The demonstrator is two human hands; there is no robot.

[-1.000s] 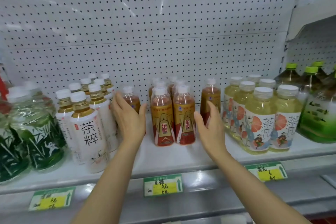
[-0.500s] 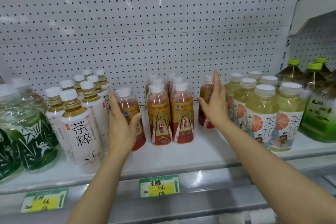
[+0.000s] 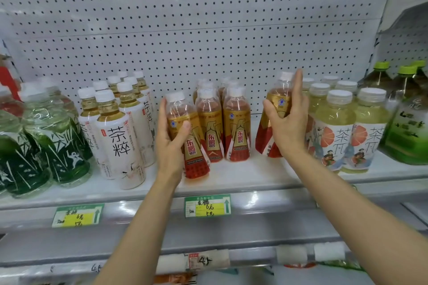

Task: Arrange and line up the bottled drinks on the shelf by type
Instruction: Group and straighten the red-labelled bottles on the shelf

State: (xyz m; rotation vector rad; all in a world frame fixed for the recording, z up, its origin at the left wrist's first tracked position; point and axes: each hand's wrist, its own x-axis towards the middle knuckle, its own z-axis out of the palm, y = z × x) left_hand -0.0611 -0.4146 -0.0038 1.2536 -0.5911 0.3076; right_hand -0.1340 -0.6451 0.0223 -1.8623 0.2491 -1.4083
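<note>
Backdrop: white pegboard wall (image 3: 208, 30) stood behind a white shop shelf (image 3: 243, 178) that ran across mid-frame.
Far left: green-labelled clear bottles (image 3: 55, 146), then white-labelled tea bottles with white caps (image 3: 120, 136).
Left hand: left hand (image 3: 170, 143) gripped a red-and-gold labelled drink bottle (image 3: 190, 136), thumb across its front, just left of centre and tilted.
Centre: matching red-and-gold bottles (image 3: 224, 127) stood in rows.
Right hand: right hand (image 3: 287, 122) wrapped a second red-and-gold bottle (image 3: 276, 104), fingers upright behind it.
Right: pale yellow grapefruit-label bottles (image 3: 347, 129), green-capped bottles (image 3: 407, 122).
</note>
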